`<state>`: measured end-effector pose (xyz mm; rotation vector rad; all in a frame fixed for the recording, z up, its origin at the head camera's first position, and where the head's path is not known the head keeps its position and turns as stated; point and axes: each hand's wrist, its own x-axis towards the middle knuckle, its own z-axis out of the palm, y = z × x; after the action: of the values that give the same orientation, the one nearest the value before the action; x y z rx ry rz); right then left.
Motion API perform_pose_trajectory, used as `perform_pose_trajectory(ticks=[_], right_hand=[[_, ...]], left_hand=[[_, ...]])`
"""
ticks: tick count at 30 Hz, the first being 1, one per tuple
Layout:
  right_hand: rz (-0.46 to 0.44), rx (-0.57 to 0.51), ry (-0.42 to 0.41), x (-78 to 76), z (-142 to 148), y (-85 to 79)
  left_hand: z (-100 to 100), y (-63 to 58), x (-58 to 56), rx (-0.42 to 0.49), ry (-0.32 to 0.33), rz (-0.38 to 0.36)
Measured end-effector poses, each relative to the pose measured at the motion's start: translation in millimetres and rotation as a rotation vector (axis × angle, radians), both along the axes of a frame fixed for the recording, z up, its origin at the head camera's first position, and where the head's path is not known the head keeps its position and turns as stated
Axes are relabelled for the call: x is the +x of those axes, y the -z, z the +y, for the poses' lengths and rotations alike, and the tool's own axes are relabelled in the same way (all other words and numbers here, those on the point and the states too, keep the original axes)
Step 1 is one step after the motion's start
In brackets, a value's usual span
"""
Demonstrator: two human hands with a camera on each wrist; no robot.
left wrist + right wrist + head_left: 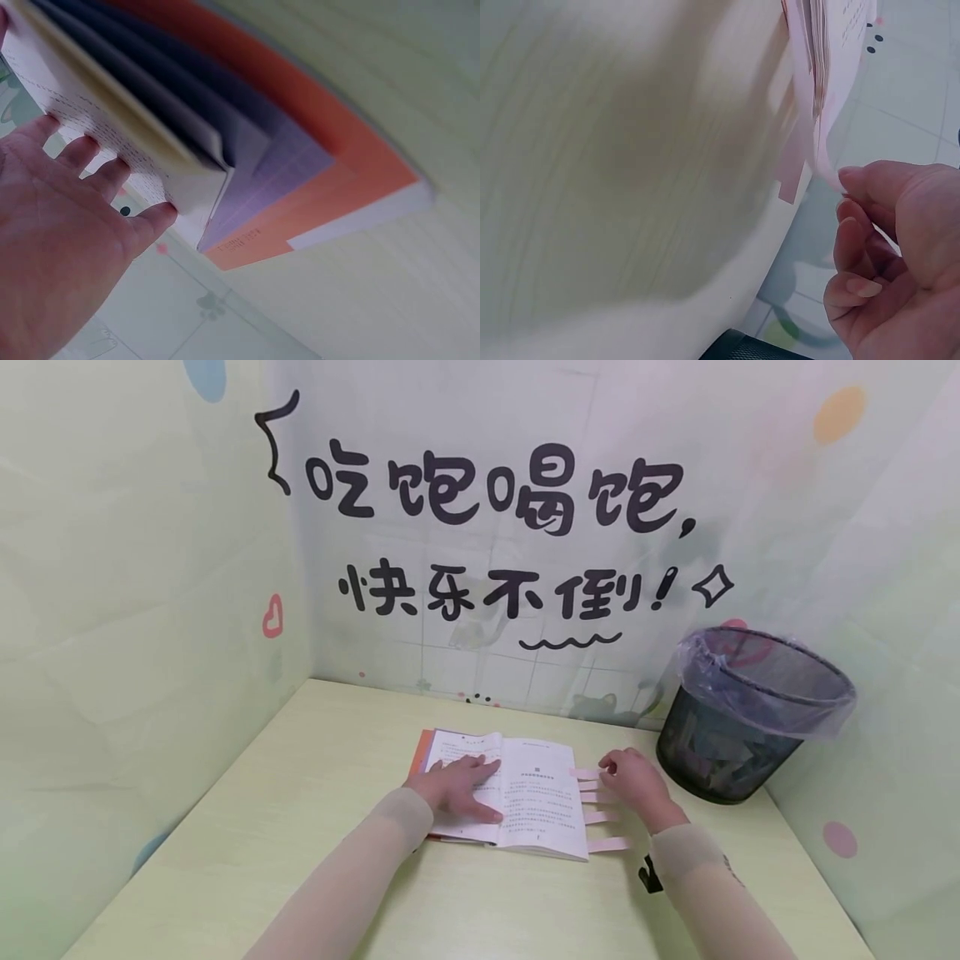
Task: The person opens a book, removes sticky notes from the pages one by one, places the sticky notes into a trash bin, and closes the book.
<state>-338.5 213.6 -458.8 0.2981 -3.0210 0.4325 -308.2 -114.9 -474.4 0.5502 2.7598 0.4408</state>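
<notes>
An open book (542,818) with printed pages lies on the table. My left hand (456,787) rests on its left page with fingers spread, thumb near the centre fold. In the left wrist view, those fingers lie on the printed page (97,124), beside the orange cover flap (300,97). My right hand (636,783) is at the book's right edge, pinching the end of a pink paper strip (819,159) between thumb and index finger. Several pink strips (609,844) stick out from that edge, one below another.
At the back right stands a black mesh waste bin (723,747) with a clear purplish liner. A printed cloth wall (480,668) borders the pale wooden table (277,793) behind, with more cloth on both sides. Something small and black (649,874) shows beside the right wrist.
</notes>
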Motion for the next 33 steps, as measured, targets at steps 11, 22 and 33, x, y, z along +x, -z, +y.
perform_pose_trajectory(ticks=[11,22,33], right_hand=[[-0.009,0.006,-0.015,-1.5,-0.4,1.5],[-0.011,0.032,-0.021,2.3,2.8,-1.1],[0.001,0.012,-0.035,1.5,7.7,-1.3]], left_hand=[[-0.7,1.7,-1.8,-0.004,0.007,0.004],[-0.5,0.6,-0.8,-0.006,0.011,0.005],[-0.2,-0.2,0.4,-0.004,0.001,-0.003]])
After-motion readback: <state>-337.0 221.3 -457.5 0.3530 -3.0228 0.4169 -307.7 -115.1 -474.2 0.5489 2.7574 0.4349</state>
